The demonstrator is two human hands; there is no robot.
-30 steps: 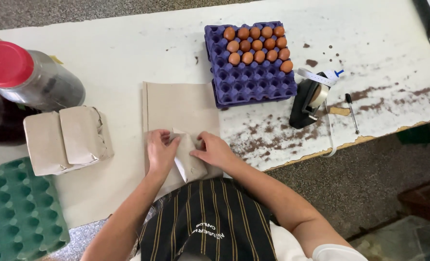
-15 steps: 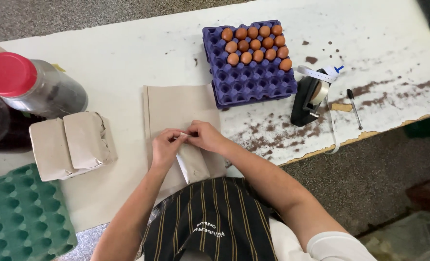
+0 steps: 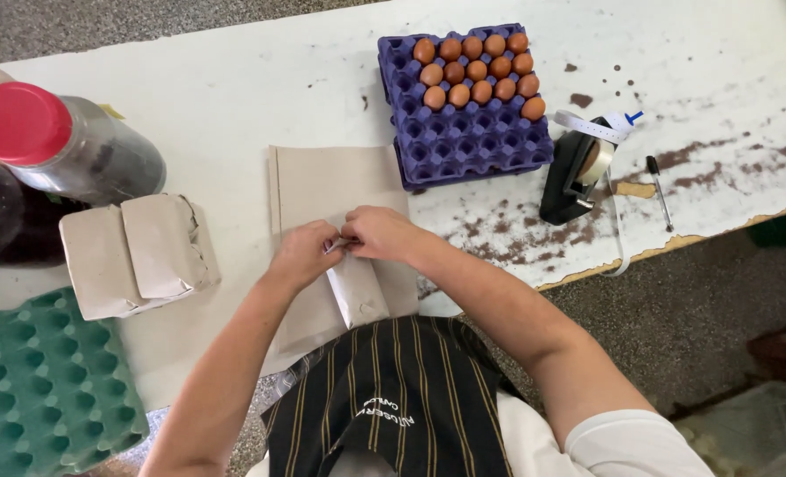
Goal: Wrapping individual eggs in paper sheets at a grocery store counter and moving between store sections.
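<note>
In the head view, the sheet of brown paper (image 3: 336,190) lies flat on the white table (image 3: 234,88), and everything else can be placed from it. Both hands meet at its near edge: the left hand (image 3: 303,254) and the right hand (image 3: 382,233) are closed in a pinch, fingertips together, on the top of a small paper packet (image 3: 358,287). The packet lies on the sheet's near part and reaches toward the person's striped apron (image 3: 393,397).

Just beyond the sheet's far right corner sits a purple egg tray (image 3: 464,132). Its far rows hold brown eggs (image 3: 477,71); the near rows stand empty. Right of the tray, well apart from the sheet, is a black tape dispenser (image 3: 574,168) with a strip of tape hanging loose, and a pen (image 3: 658,190) lies beyond that.

Left of the sheet rest two folded brown paper packages (image 3: 137,252), side by side and touching. Farther left, a clear jar with a red lid (image 3: 66,150) lies tilted with dark contents inside; what they are cannot be told. Near-left of the sheet, at the table's edge, is a green egg tray (image 3: 44,389) with empty cups.
</note>
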